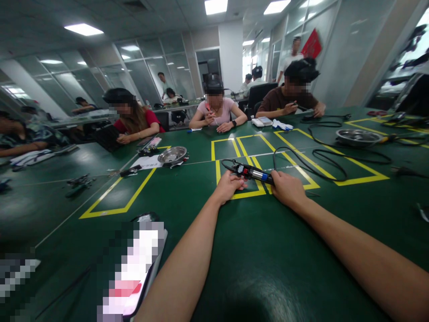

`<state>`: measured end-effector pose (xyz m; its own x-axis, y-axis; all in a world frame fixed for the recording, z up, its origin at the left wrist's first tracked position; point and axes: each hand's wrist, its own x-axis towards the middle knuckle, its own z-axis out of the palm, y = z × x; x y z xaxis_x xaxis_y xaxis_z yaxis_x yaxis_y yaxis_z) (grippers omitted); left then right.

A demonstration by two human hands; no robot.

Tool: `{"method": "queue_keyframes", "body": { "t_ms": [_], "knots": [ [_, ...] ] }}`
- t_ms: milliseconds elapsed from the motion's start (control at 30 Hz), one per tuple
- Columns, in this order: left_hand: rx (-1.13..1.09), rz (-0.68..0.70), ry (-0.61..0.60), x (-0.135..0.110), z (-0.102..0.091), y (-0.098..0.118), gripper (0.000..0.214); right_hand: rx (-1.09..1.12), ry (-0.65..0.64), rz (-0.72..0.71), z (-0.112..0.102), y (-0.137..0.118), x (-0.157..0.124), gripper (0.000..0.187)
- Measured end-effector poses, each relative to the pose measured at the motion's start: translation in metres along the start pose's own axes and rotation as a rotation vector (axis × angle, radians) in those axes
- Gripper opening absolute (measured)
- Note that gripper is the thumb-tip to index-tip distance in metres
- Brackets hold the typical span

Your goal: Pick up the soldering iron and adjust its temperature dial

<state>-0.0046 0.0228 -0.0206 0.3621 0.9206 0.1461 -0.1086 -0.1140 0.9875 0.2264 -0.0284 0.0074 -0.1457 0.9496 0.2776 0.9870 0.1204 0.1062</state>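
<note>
A black corded hand tool [250,171] with a silver and blue section lies across the yellow tape lines on the green table [268,250]. My left hand [229,184] is closed around its left end. My right hand [286,188] grips its right end near the blue band. The tool's black cable [321,156] loops away to the right over the table.
A phone [137,268] lies near my left forearm. Metal bowls [172,155] [358,136] stand left and right of the taped boxes. Small tools and parts [78,182] lie at far left. Several people sit along the far edge, handling items.
</note>
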Motion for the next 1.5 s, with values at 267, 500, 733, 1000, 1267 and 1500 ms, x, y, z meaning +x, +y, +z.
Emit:
{"method": "queue_keyframes", "body": {
  "t_ms": [267, 500, 733, 1000, 1267, 1500],
  "knots": [
    [0.006, -0.016, 0.036, 0.000, 0.004, 0.004, 0.046, -0.014, 0.018, -0.006, 0.004, 0.001, 0.001, 0.019],
    [-0.005, -0.006, 0.049, -0.001, 0.003, 0.003, 0.048, -0.017, -0.016, 0.009, 0.002, 0.000, 0.000, 0.021],
    [0.010, 0.011, 0.067, 0.000, 0.004, 0.002, 0.043, -0.005, -0.008, -0.004, 0.001, 0.000, 0.000, 0.021],
    [-0.031, 0.027, 0.085, 0.000, 0.002, 0.002, 0.046, 0.000, 0.003, -0.030, 0.000, -0.001, 0.000, 0.021],
    [-0.247, 0.023, 0.078, 0.003, -0.003, 0.004, 0.060, 0.030, -0.036, -0.066, -0.012, -0.012, -0.005, 0.027],
    [-0.368, 0.007, 0.184, 0.008, -0.009, -0.002, 0.057, 0.094, -0.135, -0.108, -0.024, -0.025, -0.005, 0.032]
  ]
}}
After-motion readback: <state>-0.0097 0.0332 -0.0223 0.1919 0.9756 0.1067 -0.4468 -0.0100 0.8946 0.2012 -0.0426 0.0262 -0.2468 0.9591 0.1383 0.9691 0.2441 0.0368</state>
